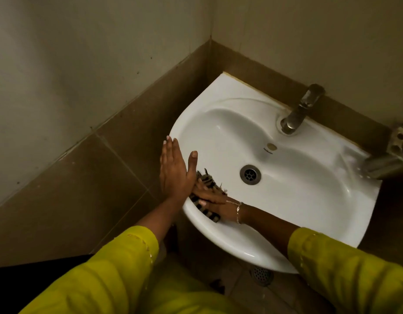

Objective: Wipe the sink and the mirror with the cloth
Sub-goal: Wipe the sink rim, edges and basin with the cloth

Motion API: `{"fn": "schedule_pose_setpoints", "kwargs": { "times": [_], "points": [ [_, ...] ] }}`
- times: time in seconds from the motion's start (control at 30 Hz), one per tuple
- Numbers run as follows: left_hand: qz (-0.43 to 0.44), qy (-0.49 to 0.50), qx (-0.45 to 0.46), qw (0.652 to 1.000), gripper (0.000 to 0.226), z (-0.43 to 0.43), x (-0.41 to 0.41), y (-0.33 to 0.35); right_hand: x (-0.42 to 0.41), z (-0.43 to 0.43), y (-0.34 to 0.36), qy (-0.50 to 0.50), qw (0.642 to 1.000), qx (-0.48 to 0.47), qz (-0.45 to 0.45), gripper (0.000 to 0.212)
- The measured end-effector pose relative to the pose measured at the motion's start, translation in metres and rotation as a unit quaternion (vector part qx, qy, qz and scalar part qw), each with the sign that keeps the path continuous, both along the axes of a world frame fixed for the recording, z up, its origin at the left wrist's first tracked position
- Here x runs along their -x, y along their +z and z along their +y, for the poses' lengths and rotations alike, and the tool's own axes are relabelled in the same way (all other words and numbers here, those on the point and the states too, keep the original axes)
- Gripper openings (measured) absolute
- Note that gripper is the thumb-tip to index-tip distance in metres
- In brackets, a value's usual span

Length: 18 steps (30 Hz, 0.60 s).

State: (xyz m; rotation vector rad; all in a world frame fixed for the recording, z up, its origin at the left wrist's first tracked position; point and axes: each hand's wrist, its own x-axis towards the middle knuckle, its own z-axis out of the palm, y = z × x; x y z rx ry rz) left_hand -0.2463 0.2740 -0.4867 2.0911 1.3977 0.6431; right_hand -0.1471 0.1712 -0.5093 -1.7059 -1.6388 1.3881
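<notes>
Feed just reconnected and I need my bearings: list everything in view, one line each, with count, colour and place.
sink: one, white, wall-mounted in the corner
tap: one, dull metal, back rim of the sink
drain: one, metal, basin bottom
cloth: one, dark striped, inner left wall of the basin
metal holder: one, grey, right edge, partly cut off
floor drain: one, metal, under the sink
mirror: none in view
left hand: open, flat on the sink's left rim
right hand: pressing on the cloth, bracelet at the wrist
sleeves: two, yellow-green
</notes>
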Motion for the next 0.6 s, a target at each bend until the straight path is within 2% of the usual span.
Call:
{"fn": "schedule_pose_setpoints", "kwargs": {
  "times": [0.07, 0.17, 0.23, 0.3, 0.37, 0.47, 0.6],
  "points": [
    [0.001, 0.007, 0.002, 1.000, 0.107, 0.001, -0.001, -0.002, 0.005, 0.016, -0.012, -0.027, 0.998, -0.036, -0.031, 0.058],
    [0.001, 0.003, -0.001, 1.000, 0.107, 0.002, -0.001, -0.003, 0.009, 0.038, -0.020, -0.083, 0.994, -0.056, -0.045, 0.056],
    [0.007, -0.004, -0.002, 1.000, 0.094, 0.002, -0.002, -0.001, 0.012, 0.055, -0.020, -0.103, 0.990, -0.072, -0.070, 0.060],
    [0.010, -0.005, -0.009, 1.000, 0.086, 0.002, 0.000, -0.002, 0.010, 0.076, -0.015, -0.088, 0.983, -0.076, -0.143, 0.058],
    [0.007, -0.006, -0.015, 1.000, 0.092, 0.001, 0.001, -0.002, 0.003, 0.097, -0.012, -0.092, 0.968, -0.106, -0.206, 0.054],
    [-0.002, -0.002, -0.008, 1.000, 0.106, -0.001, 0.001, -0.003, -0.012, 0.120, -0.014, -0.084, 0.958, -0.123, -0.246, 0.056],
    [0.009, 0.001, -0.016, 1.000, 0.104, -0.001, -0.001, -0.005, -0.036, 0.126, -0.019, -0.045, 0.914, -0.167, -0.366, 0.053]
  ]
}}
